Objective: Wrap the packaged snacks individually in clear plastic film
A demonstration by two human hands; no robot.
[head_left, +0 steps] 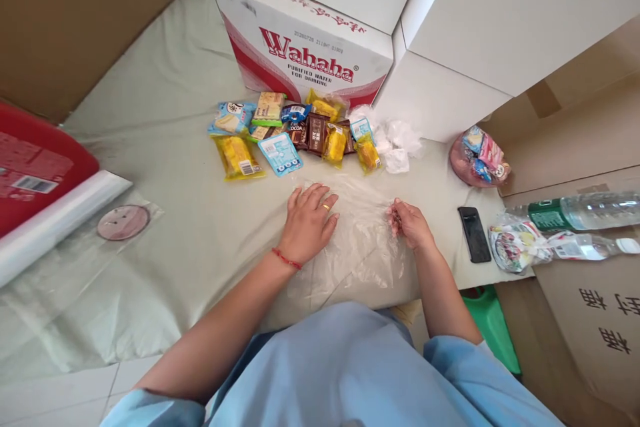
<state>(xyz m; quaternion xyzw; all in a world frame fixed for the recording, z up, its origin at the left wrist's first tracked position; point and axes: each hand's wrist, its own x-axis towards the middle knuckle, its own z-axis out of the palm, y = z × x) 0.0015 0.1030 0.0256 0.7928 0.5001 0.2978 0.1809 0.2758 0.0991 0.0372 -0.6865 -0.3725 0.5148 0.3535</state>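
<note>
A clear plastic bag lies flattened on the pale cloth in front of my body. My left hand rests palm down at the bag's left side, fingers stretched out, with a ring and a red string bracelet on it. At the bag's right edge my right hand is closed, pinching the plastic between thumb and fingers. Just beyond the hands lies a group of wrapped snacks: yellow packets, a light blue packet, brown cocoa packets and a green-edged biscuit packet. Crumpled white plastic lies at their right.
Behind the snacks stands a Wahaha water carton. To the right are a bowl of snacks, a phone and bottles. A red container, a plastic roll and a bagged pink disc occupy the left.
</note>
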